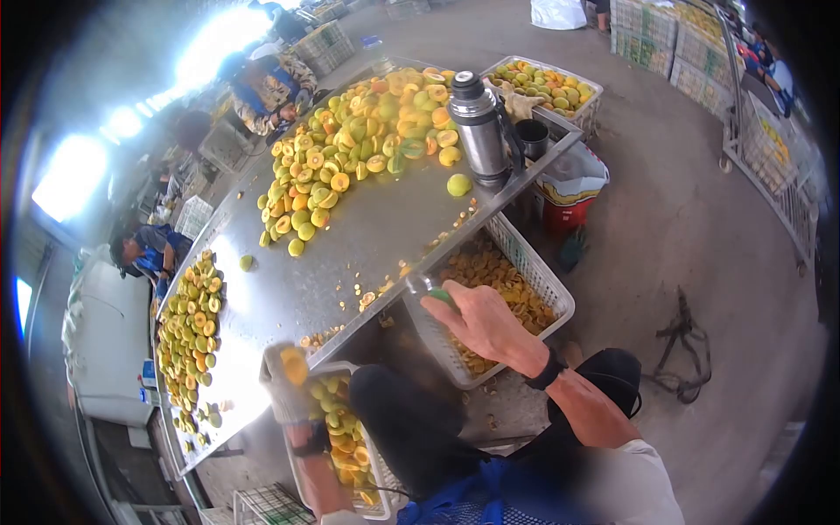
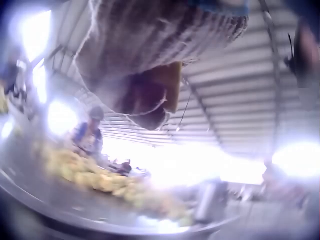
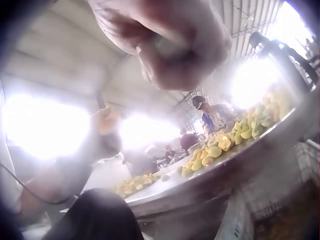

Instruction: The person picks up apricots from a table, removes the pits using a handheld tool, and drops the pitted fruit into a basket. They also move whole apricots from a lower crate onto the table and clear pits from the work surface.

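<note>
The left hand (image 1: 287,385), in a pale knitted glove, holds a cut piece of orange-yellow fruit (image 1: 295,366) above a white crate (image 1: 382,490) of fruit halves. In the left wrist view the gloved hand (image 2: 150,65) is curled round a yellowish piece (image 2: 173,85). The bare right hand (image 1: 490,325) grips a green-handled tool (image 1: 443,298), its metal end by the table edge, over a crate (image 1: 560,308) of small scraps. In the right wrist view the right hand's fingers (image 3: 185,65) curl round the handle (image 3: 169,47).
The metal table (image 1: 289,280) bears a large heap of fruit (image 1: 350,140), another heap (image 1: 188,332) at left, and a steel thermos (image 1: 479,131) near its edge. A black cup (image 1: 532,136) stands beside it. A full crate (image 1: 595,94) is behind; a person (image 1: 267,87) sits across.
</note>
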Demonstrator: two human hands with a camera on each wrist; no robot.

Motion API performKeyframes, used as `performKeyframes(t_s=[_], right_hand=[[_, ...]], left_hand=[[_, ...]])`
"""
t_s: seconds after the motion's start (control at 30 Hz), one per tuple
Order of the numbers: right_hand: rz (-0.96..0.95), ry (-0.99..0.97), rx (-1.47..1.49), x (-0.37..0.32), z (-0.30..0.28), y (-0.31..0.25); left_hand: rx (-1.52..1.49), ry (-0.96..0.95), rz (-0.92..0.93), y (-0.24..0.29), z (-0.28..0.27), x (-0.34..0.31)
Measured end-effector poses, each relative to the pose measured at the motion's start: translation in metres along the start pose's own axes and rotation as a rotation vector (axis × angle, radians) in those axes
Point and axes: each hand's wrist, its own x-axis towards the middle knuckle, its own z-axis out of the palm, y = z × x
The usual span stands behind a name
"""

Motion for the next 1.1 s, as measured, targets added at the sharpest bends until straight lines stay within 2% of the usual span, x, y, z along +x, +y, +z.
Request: performKeyframes(t_s=[0.03,0.07,0.13,0.17,0.23,0.33,0.37,0.43,0.47,0.5,0.57,0.63,0.7,0.77,0.87,1.0,1.1], right_hand=[[-0.010,-0.005,-0.026,-0.002,0.001,-0.001],[-0.024,-0.013,-0.056,-0.002,0.000,-0.002],[-0.034,-0.027,-0.061,-0.003,-0.003,-0.005],[-0.032,-0.031,-0.036,-0.003,-0.005,-0.007],[-0.038,-0.034,-0.032,-0.004,-0.008,-0.007],[-0.041,-0.021,-0.066,-0.003,-0.012,-0.005],[-0.029,-0.017,-0.051,-0.003,-0.011,-0.005],[-0.016,0.010,-0.093,-0.002,-0.012,0.001],[-0.018,0.031,-0.148,-0.001,-0.008,0.007],[-0.019,0.054,-0.202,0.000,-0.007,0.011],[0.062,0.024,-0.239,0.003,-0.012,0.010],[0.124,0.023,-0.275,0.007,-0.019,0.011],[0.169,0.036,-0.308,0.008,-0.024,0.013],[0.193,0.052,-0.314,0.011,-0.031,0.015],[0.227,0.054,-0.318,0.013,-0.039,0.019],[0.259,0.046,-0.301,0.007,-0.049,0.026],[0.228,0.123,-0.332,0.001,-0.053,0.027]], left_hand=[[0.147,-0.030,-0.047,-0.026,-0.024,-0.011],[0.445,-0.078,0.021,-0.066,-0.048,-0.024],[0.933,-0.233,0.053,-0.135,-0.087,-0.060],[1.122,-0.341,0.013,-0.154,-0.101,-0.076],[1.266,-0.350,-0.421,-0.148,-0.098,-0.105],[1.063,-0.014,-0.235,-0.123,-0.070,-0.105],[0.749,-0.094,-0.196,-0.112,-0.057,-0.085],[0.409,-0.141,0.035,-0.074,0.003,-0.023],[0.381,-0.108,0.221,-0.059,0.037,0.004],[0.372,-0.124,0.139,-0.010,0.072,0.021],[0.170,-0.242,0.136,0.034,0.141,0.060],[0.128,-0.398,0.295,0.058,0.211,0.100],[0.192,-0.444,0.475,0.078,0.279,0.130],[0.316,-0.548,0.447,0.098,0.338,0.147],[0.480,-0.551,0.574,0.105,0.402,0.158],[0.540,-0.654,0.640,0.090,0.436,0.172],[0.183,-0.683,0.278,0.071,0.433,0.180]])
